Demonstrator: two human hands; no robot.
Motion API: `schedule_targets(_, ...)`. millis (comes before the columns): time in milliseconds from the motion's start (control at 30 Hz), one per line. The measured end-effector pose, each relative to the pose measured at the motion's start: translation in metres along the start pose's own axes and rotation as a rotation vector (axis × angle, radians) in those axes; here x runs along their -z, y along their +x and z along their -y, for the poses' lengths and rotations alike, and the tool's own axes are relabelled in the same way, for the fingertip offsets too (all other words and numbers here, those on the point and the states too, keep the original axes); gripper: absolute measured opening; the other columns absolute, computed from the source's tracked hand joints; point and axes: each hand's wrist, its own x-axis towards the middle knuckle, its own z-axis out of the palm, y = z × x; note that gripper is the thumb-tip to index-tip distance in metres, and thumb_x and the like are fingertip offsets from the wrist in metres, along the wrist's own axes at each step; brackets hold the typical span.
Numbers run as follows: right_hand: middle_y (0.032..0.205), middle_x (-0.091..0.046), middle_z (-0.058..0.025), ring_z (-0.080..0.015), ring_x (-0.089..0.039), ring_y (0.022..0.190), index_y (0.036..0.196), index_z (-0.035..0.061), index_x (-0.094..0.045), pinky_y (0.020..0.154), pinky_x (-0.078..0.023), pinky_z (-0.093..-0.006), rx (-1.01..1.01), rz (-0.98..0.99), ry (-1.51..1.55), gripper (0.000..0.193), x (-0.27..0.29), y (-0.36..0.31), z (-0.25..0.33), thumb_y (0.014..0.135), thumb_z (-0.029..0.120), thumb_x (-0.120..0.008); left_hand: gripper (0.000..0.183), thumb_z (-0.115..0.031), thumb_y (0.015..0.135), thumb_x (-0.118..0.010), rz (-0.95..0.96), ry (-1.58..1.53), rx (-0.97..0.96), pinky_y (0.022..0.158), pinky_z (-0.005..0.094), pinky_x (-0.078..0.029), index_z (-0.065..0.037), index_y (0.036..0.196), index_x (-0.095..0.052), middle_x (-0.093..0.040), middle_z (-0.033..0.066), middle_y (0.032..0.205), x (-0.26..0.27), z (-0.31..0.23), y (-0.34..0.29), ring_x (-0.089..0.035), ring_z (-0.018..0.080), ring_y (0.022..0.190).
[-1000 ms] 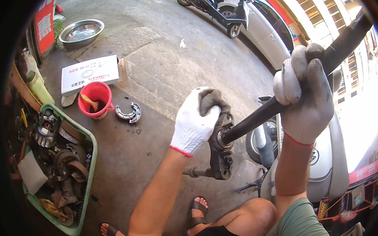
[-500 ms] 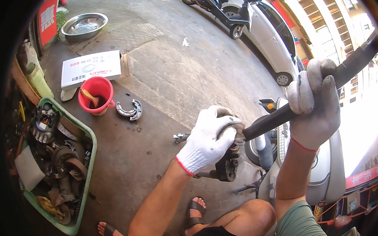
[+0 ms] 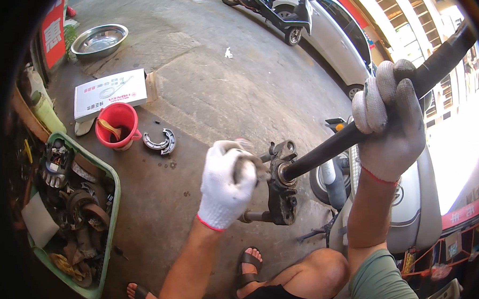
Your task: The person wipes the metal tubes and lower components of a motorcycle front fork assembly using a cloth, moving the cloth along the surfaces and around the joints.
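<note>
My right hand [image 3: 391, 124], in a soiled white knit glove, is closed around the upper part of a black steering stem [image 3: 325, 154] that slants up to the right. At its lower end sits a dark, greasy fork clamp [image 3: 282, 201] with a ring around the stem's base. Fork tubes [image 3: 257, 216] run leftward from the clamp. My left hand [image 3: 226, 185], in a cleaner white glove, is just left of the clamp. Its fingers are curled around what looks like a small dirty rag [image 3: 262, 173], smeared by motion.
At the left stands a green-rimmed bin [image 3: 114, 208] of used parts. Beyond it are a red bucket [image 3: 134, 119], brake shoes [image 3: 167, 142], a white box [image 3: 108, 91] and a metal basin [image 3: 80, 49]. A parked scooter [image 3: 407, 195] stands close at the right.
My left hand has pulled leftward off the stem's base, uncovering the ring and clamp. My right hand keeps its hold, and the stem has shifted slightly left.
</note>
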Motion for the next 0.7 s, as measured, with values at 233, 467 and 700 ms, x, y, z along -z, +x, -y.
schedule_targets(233,0.092,-0.056,-0.0091,-0.013,-0.049,0.057,0.126,-0.0007,-0.053,0.052,-0.04,-0.0296,0.004,-0.013,0.004,0.024,-0.003,0.0,0.0,0.107,0.013,-0.05,0.013,-0.001,0.086,-0.073,-0.136,-0.021,-0.005,0.073,0.0302,-0.054,-0.001,0.098,-0.069,-0.065,0.0092,0.091,-0.019,-0.021,0.02,-0.063,0.0212,0.076)
schedule_targets(467,0.09,-0.057,-0.0093,-0.0132,-0.049,0.057,0.126,-0.0014,-0.053,0.051,-0.041,-0.0287,0.023,-0.019,0.005,0.023,-0.004,0.0,0.0,0.107,0.011,-0.049,0.029,0.001,0.086,-0.067,0.346,-0.171,0.003,0.09,0.0323,-0.052,-0.004,0.115,-0.073,-0.063,0.0144,0.112,-0.006,-0.016,0.018,-0.063,0.0238,0.099)
schedule_targets(700,0.085,-0.047,-0.0043,-0.0076,-0.041,0.055,0.129,0.0002,-0.053,0.047,-0.036,-0.0243,0.054,-0.047,-0.115,0.026,-0.012,0.001,-0.007,0.11,0.015,-0.044,0.022,-0.003,0.083,-0.073,0.288,0.202,-0.042,0.066,0.0328,-0.051,-0.004,0.104,-0.073,-0.059,0.0104,0.087,-0.002,-0.041,0.015,-0.062,0.0222,0.073)
